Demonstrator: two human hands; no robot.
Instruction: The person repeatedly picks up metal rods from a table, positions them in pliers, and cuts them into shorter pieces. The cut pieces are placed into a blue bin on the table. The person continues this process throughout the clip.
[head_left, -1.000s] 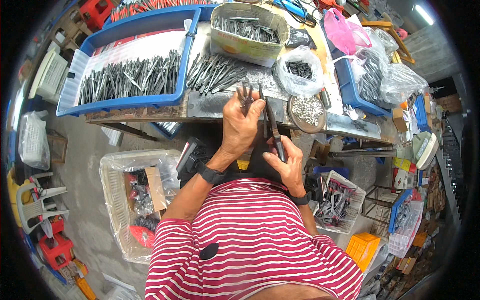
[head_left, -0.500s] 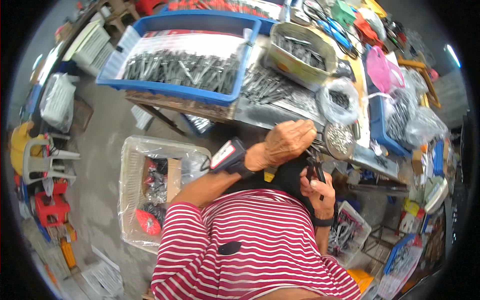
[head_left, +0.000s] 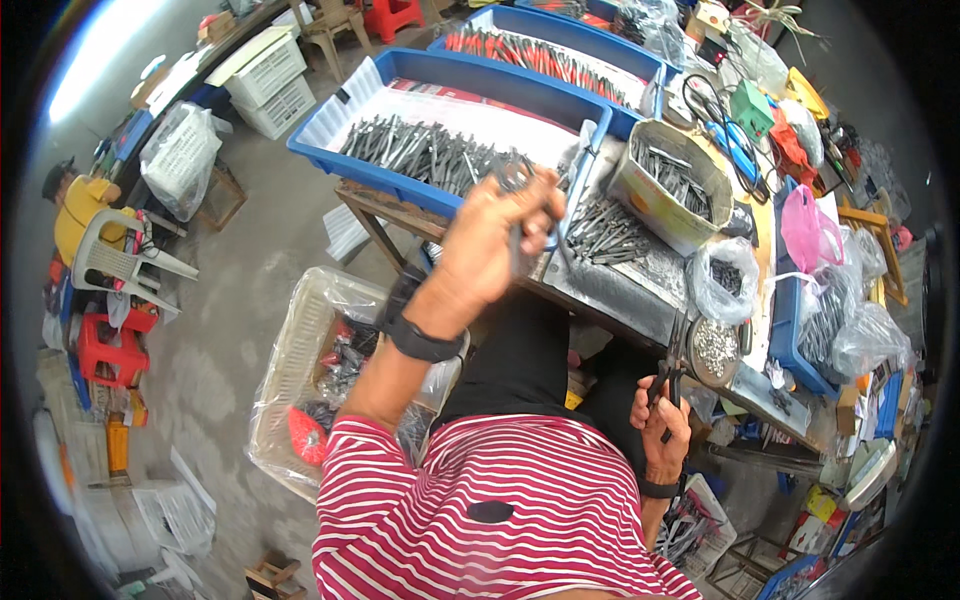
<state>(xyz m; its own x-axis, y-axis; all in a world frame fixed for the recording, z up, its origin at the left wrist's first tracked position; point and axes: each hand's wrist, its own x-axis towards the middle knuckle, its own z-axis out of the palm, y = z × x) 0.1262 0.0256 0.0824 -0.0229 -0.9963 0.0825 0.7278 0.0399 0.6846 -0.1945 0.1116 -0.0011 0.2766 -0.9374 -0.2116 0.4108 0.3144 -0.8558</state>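
Observation:
My left hand (head_left: 492, 235) is raised over the near edge of a blue tray (head_left: 395, 178), its fingers closed round a dark grey metal tool (head_left: 517, 178). Motion blurs that tool, so its exact kind is unclear. Many slim grey metal tools (head_left: 420, 150) lie heaped on white paper in the tray. Lower on the right, my right hand (head_left: 664, 430) grips pliers (head_left: 672, 385) with black handles, their long jaws pointing up toward the bench edge. Beside the jaws stands a round dish (head_left: 714, 352) of small silvery parts. More loose metal tools (head_left: 607, 232) lie on the bench.
A tin-like container (head_left: 670, 185) of metal pieces and a clear bag (head_left: 722, 280) of dark parts stand on the bench. Behind is a tray of red-handled tools (head_left: 545, 65). A plastic-lined basket (head_left: 290, 400) sits on the floor at left. A person in yellow (head_left: 90, 215) is farther left.
My left hand has moved from near the pliers up and left to the tray's edge, and a dark tool now shows in it. My right hand still holds the pliers. The view has shifted.

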